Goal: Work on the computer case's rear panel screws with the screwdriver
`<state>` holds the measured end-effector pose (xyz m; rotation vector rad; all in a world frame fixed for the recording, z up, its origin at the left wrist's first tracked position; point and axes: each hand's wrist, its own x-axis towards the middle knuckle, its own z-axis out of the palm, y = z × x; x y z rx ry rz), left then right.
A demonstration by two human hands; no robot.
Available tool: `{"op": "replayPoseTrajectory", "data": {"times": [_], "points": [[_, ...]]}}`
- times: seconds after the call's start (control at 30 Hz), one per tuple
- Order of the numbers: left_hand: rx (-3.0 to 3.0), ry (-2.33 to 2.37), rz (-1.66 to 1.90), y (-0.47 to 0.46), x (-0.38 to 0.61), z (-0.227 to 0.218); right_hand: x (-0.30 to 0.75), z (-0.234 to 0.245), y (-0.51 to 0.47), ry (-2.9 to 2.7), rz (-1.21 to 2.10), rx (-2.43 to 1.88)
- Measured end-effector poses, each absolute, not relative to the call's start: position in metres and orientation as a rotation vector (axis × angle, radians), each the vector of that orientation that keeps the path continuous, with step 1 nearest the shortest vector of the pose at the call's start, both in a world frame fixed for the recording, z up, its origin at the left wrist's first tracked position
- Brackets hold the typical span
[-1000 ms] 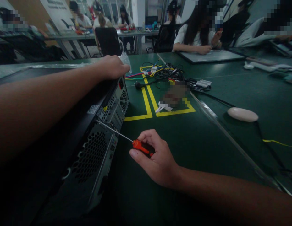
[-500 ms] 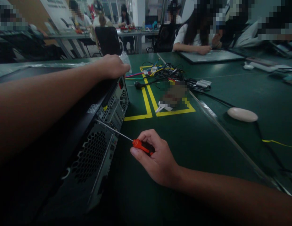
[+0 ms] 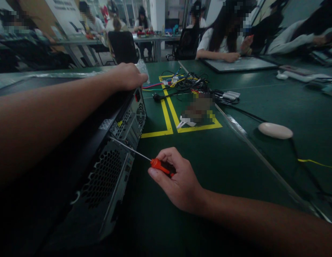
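A dark computer case (image 3: 61, 157) lies on the green table to my left, its metal back panel with vents, fan grille and ports turned to the right. Over the far corner of its top, my left hand (image 3: 129, 76) is closed on the edge, its fingertips mostly hidden. My right hand (image 3: 180, 180) is wrapped round the red and black handle of a screwdriver (image 3: 159, 165). The long thin shaft points up and left, with its tip at the back panel's upper edge, just above the honeycomb vent. Whether a screw sits under the tip, I cannot tell.
Beyond the case lies a tangle of cables (image 3: 191, 82) beside yellow tape marks (image 3: 169, 117). A pale oval object (image 3: 275, 130) rests on a black cord to the right. A flat panel (image 3: 241, 64) lies before a co-worker at the back. Other people sit farther off.
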<state>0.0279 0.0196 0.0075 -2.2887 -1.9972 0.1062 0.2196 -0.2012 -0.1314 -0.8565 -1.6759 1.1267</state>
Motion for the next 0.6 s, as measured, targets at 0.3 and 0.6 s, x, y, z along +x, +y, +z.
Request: {"op": "replayPoseTrajectory", "data": {"times": [0.3, 0.6], "points": [[-2.304, -2.009, 0.120, 0.0177, 0.0296, 0.0089, 0.2210, -0.1281, -0.2021, -1.692, 1.093, -0.874], [-2.330, -1.998, 0.126, 0.0201, 0.0274, 0.0090, 0.2221, -0.1221, -0.2028, -1.758, 1.080, -0.898]]}}
